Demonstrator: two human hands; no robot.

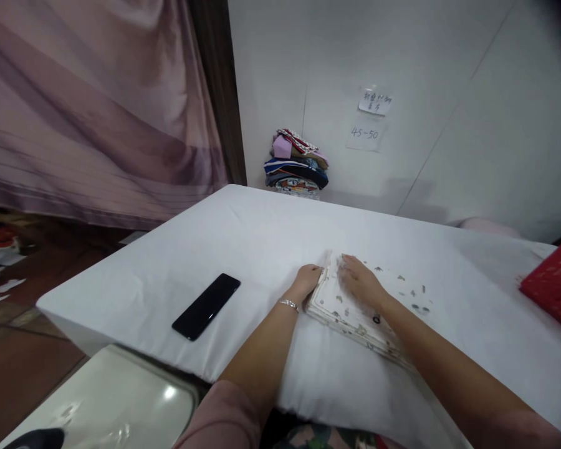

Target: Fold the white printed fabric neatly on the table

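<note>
A white cloth with small printed figures [402, 287] lies folded in layers on the white-covered table [262, 231]. My left hand [307, 280] is at the cloth's left edge, its fingers curled round that edge and partly hidden. Flat on top of the cloth, near its upper left part, rests my right hand [361, 280], with the fingers stretched out and slightly blurred. A bracelet circles my left wrist.
A black phone [206, 306] lies on the table left of my hands. Folded clothes [297, 163] are stacked beyond the far edge. A red object [554, 284] sits at the right. A white stool [107, 399] stands at lower left, and a pink curtain [98, 112] hangs behind.
</note>
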